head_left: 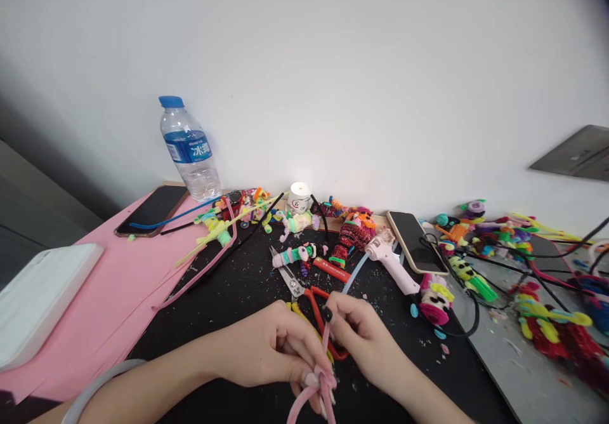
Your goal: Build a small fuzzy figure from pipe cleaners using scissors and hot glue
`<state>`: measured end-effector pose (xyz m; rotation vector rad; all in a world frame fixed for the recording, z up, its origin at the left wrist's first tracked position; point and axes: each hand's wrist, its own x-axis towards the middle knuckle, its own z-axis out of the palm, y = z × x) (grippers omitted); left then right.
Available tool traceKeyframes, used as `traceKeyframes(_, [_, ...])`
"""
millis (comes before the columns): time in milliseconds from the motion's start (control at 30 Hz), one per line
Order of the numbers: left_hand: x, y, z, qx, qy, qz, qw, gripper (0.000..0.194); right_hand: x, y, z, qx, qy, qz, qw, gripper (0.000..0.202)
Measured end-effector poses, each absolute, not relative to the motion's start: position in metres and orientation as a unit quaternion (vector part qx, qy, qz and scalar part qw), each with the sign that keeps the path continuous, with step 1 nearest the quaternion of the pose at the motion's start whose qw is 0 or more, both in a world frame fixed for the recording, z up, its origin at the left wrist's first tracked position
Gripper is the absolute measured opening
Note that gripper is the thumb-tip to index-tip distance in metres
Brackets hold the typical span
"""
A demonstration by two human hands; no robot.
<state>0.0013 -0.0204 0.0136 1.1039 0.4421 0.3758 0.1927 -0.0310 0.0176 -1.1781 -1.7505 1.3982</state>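
Note:
Low in the middle, a pink fuzzy pipe cleaner (327, 386) is bent and crossed into a small knot or loop. My left hand (271, 344) pinches it at the crossing, with loose lengths hanging below. My right hand (364, 332) is closed on a strand of the same pipe cleaner that runs upward; a small dark tip shows by its fingers. Just beyond my hands lie red-handled scissors (295, 287), blades pointing away, partly hidden by my right hand. Beside them is a yellow-handled tool (299, 313), mostly covered.
Left are pink paper (157, 259), a white box (47, 297), a dark phone (155, 211) and a water bottle (188, 157). Pipe-cleaner figures (349, 240), a white cup-shaped item (299, 197), a glue gun (394, 268) and another phone (413, 240) line the wall. More figures (547, 316) lie right.

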Motion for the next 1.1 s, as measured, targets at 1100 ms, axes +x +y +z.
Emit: traceKeyframes(1100, [0.007, -0.028, 0.021, 0.508, 0.199, 0.146, 0.825, 0.035, 0.188, -0.031, 0.016, -0.433, -0.428, 0.718, 0.338, 0.026])
